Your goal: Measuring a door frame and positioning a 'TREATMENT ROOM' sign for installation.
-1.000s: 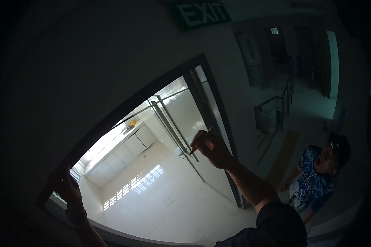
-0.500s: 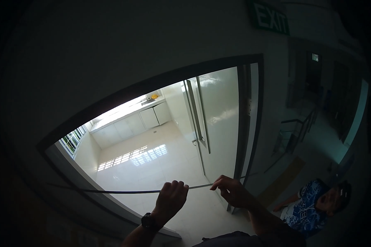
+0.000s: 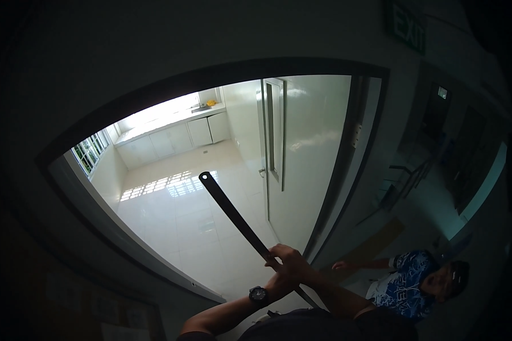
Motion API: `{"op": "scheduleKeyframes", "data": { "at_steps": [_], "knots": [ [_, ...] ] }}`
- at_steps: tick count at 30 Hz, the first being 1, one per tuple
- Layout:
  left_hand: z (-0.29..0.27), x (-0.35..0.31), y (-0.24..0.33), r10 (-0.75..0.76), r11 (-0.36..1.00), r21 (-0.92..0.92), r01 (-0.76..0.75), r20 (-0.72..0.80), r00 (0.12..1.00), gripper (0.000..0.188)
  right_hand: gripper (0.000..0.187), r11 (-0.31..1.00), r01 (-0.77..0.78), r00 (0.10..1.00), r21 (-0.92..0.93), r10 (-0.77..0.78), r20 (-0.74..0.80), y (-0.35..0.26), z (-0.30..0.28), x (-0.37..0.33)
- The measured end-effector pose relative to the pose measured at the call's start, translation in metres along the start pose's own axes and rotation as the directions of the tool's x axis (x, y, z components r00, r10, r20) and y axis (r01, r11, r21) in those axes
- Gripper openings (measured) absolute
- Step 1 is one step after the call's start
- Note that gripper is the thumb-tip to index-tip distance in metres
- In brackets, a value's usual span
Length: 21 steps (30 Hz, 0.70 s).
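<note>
A long, flat, dark ruler [image 3: 233,216] with a round hole in its far end slants up and to the left in front of me. My right hand [image 3: 293,262] is closed on it, thumb and fingers pinching its edges. Just below and behind, my left hand [image 3: 276,284], with a dark watch [image 3: 258,294] on the wrist, is closed round the same strip. The right hand covers most of the left fingers. Beneath my crossed wrists, the strip's near part [image 3: 307,297] shows again.
Ahead is a doorway with a dark frame [image 3: 222,68] and a pale door [image 3: 310,136] swung inward. Beyond lie a tiled floor [image 3: 176,221] and a counter [image 3: 170,139]. A person in a blue patterned shirt [image 3: 404,290] stands close on my right. A green sign [image 3: 407,25] hangs above.
The ruler has turned from lying crosswise to pointing away from me. My hands, apart on it before, have come together and overlap. The person at right has stretched out an arm.
</note>
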<state>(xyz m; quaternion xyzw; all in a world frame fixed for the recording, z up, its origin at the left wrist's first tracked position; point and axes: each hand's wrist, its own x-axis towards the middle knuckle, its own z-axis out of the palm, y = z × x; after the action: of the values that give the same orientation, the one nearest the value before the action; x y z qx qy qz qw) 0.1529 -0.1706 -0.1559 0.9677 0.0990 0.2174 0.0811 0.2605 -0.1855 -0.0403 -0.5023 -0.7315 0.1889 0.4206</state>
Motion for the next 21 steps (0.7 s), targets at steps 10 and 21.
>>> {"op": "scheduleKeyframes", "data": {
  "at_steps": [10, 21],
  "knots": [
    [-0.033, -0.022, 0.035, 0.117, 0.979, -0.172, -0.107, 0.051, 0.992, 0.035, 0.016, 0.929, -0.352, 0.935, -0.118, 0.355, 0.005, 0.034, -0.019, -0.036],
    [0.055, -0.239, -0.008, -0.767, 0.349, -0.358, 0.866, 0.422, 0.484, 0.059, 0.008, 0.856, -0.517, 0.853, 0.018, 0.517, -0.076, 0.151, -0.028, -0.124]
  ]
}}
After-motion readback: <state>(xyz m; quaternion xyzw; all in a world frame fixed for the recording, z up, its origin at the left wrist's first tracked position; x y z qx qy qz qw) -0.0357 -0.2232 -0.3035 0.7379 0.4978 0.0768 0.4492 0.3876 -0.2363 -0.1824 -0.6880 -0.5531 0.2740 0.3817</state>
